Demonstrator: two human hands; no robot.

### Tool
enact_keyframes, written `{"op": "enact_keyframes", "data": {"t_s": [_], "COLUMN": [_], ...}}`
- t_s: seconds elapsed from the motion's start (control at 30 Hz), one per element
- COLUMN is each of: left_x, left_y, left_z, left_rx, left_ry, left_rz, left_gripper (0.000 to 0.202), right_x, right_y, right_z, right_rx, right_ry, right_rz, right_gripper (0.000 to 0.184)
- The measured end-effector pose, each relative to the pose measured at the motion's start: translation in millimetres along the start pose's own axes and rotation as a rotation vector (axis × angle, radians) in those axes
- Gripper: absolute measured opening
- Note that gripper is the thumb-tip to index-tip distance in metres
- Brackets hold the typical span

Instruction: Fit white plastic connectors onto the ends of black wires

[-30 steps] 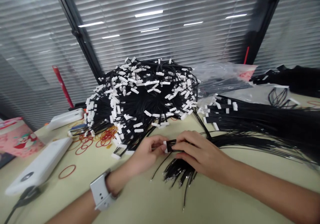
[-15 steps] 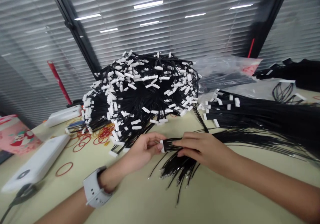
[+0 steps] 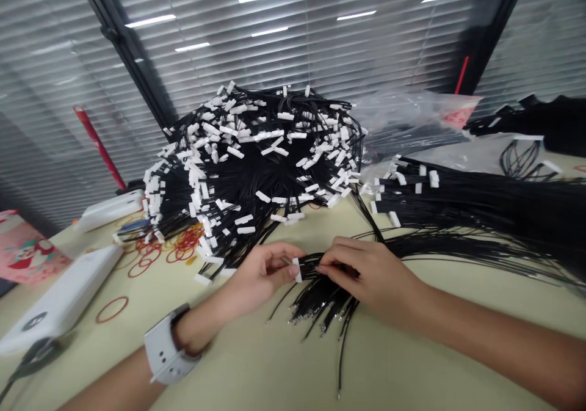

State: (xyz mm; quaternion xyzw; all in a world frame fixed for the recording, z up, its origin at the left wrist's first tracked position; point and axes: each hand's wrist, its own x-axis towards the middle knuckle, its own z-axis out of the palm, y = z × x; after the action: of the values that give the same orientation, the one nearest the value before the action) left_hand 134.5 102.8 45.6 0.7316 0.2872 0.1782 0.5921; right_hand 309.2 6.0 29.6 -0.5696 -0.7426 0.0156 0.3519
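Observation:
My left hand (image 3: 259,276), a white watch on its wrist, pinches a small white connector (image 3: 296,270) between thumb and fingers. My right hand (image 3: 366,273) pinches thin black wires (image 3: 314,265) right against that connector. Under both hands lies a loose bundle of black wires with bare metal tips (image 3: 320,310) on the pale table (image 3: 256,362). A big heap of black wires ending in white connectors (image 3: 256,160) stands just behind my hands.
More black wire bundles (image 3: 480,206) stretch off to the right, with plastic bags (image 3: 412,124) behind them. Red rubber bands (image 3: 178,246) lie at the left near two white boxes (image 3: 59,301) and a pink carton (image 3: 25,255). Slatted blinds back the table.
The view has tilted slightly, so everything sits a bit lower left. My hands stay together at the connector, the fingers shifting a little on the wires.

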Motion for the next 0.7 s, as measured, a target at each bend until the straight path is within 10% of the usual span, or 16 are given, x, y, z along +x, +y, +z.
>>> {"op": "enact_keyframes", "data": {"t_s": [0.7], "left_x": [1.6], "left_y": [-2.7], "left_z": [-0.3], "left_rx": [-0.030], "left_ry": [-0.077], "left_rz": [0.010], "left_gripper": [0.015], "right_x": [-0.6], "right_y": [-2.5], "right_z": [-0.2], "right_rx": [0.064], "right_ry": [-0.024], "right_rz": [-0.022], "right_gripper": [0.010]}}
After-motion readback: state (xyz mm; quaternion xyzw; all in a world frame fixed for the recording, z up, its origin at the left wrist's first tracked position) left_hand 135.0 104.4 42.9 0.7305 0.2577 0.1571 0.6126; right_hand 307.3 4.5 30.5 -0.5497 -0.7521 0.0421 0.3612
